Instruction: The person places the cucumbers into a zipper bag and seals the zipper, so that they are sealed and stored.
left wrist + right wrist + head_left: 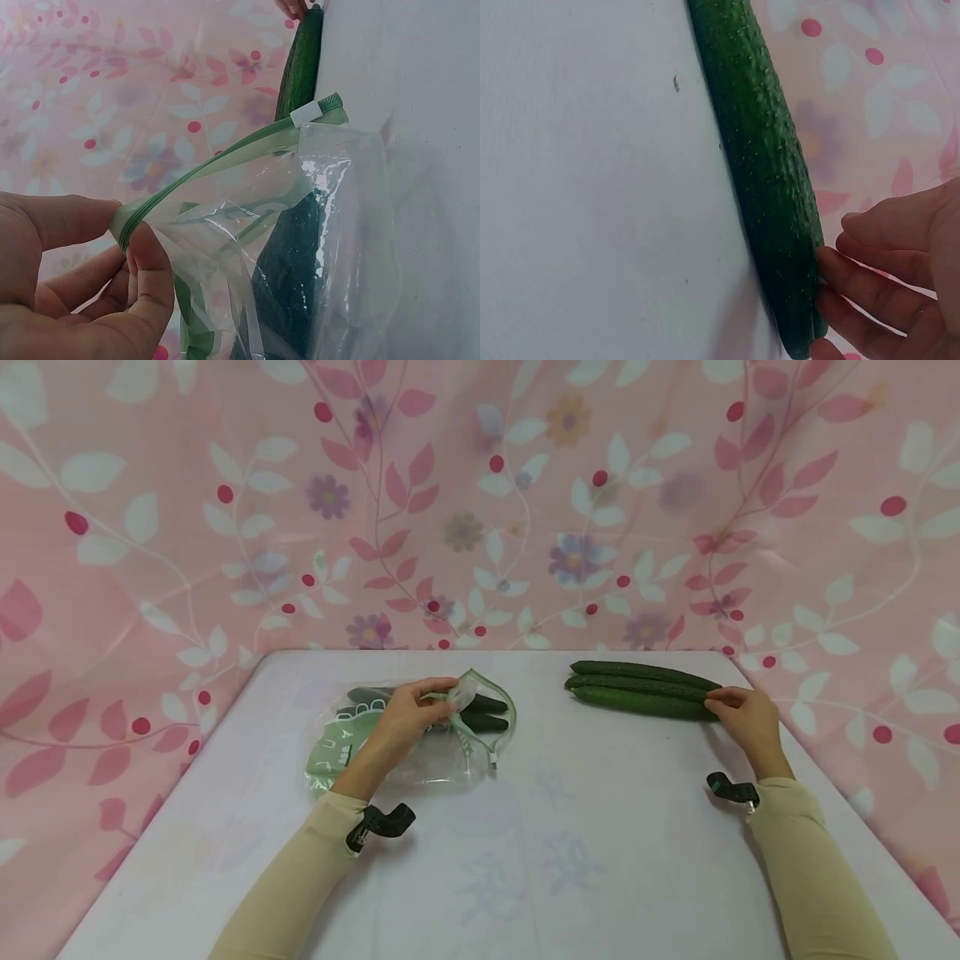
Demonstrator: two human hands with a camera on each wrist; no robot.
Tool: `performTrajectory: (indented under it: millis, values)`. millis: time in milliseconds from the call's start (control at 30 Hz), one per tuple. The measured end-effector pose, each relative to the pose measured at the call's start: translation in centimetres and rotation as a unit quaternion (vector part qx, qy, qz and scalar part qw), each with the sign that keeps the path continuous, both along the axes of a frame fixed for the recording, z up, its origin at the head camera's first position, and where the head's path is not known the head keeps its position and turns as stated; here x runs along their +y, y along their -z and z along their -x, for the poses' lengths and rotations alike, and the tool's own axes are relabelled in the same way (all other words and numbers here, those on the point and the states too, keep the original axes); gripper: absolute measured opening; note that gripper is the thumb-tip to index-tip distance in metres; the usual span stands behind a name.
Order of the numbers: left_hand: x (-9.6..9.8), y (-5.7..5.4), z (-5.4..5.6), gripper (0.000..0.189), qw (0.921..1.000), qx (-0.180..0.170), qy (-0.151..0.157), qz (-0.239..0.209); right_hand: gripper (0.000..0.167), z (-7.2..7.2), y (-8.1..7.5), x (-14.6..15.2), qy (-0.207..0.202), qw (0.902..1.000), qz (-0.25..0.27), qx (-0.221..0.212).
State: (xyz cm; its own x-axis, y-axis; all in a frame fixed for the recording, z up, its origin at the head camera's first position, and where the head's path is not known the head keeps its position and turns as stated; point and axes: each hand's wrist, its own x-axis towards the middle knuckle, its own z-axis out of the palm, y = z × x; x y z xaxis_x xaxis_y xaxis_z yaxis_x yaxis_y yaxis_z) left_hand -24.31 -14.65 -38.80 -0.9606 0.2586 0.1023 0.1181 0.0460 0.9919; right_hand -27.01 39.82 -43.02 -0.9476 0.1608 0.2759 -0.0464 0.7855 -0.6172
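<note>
My left hand point(420, 708) pinches the green zip rim of a clear zip bag point(352, 225) between thumb and fingers, lifting that edge so its mouth gapes. A green cartoon print covers the bag's left part. Inside lie dark cucumbers point(480, 722), their right ends showing near the mouth. A white slider point(306, 114) sits on the zip, close to one end. At the right, several cucumbers point(637, 700) lie side by side on the table. My right hand point(746, 727) is at their right end, its loosely bent fingertips point(832, 259) against the nearest cucumber, the thumb off it.
A white cloth with faint prints covers the table point(495, 860). Behind it and along both sides hangs a pink flowered curtain point(465, 510). Each wrist carries a black camera mount point(386, 821), below the hand.
</note>
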Motion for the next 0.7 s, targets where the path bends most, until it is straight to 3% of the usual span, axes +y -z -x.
performTrajectory:
  millis: [333, 700]
  values:
    - [0.05, -0.07, -0.13, 0.046, 1.0, -0.001, 0.0, 0.003, 0.029, 0.1, 0.48, 0.36, 0.006, 0.9999, -0.01, 0.003]
    - [0.02, -0.07, -0.1, 0.047, 1.0, 0.001, 0.0, 0.008, 0.038, 0.12, 0.67, 0.85, -0.052, 0.9967, -0.043, -0.044]
